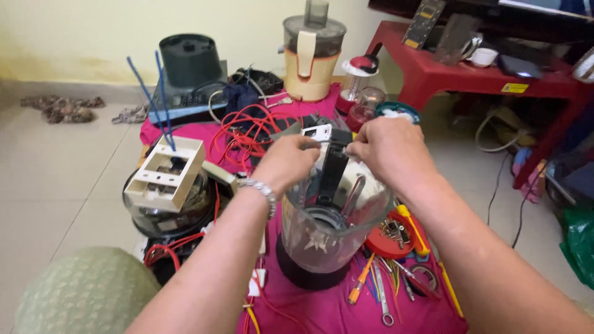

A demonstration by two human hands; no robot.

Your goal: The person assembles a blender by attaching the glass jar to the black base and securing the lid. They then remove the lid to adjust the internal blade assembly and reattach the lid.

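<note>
Both hands meet just above the open mouth of a clear plastic blender jar (328, 229), which stands upright on a magenta cloth (322, 309) spread over the tiled floor, near the cloth's front edge. The left hand (286, 162) is curled shut, its fingertips pinching a small white rectangular plastic part (316, 132) over the jar's rim. The right hand (388, 148) is closed too, fingers bunched at the top of a black upright piece (334, 167) that reaches down into the jar; exactly what the fingers grip there I cannot tell. A silver bracelet (263, 190) circles the left wrist. Both forearms come in from the front edge of the cloth, angled inward, wrists bent down toward the jar.

One jar is under the hands. To its left sits one cream plastic frame (166, 173) on top of a dark round glass bowl (170, 213), with two blue rods (154, 99) standing up from it. A tangle of red wires (244, 133) lies toward the back of the cloth. At the far edge stands one cream-coloured food processor (311, 59). Just right of the jar is one red round lid (393, 235) holding small screws, and beside it one yellow-handled screwdriver (413, 229). An orange-handled screwdriver (360, 281) and a steel spanner (383, 303) lie at the front edge.
</note>
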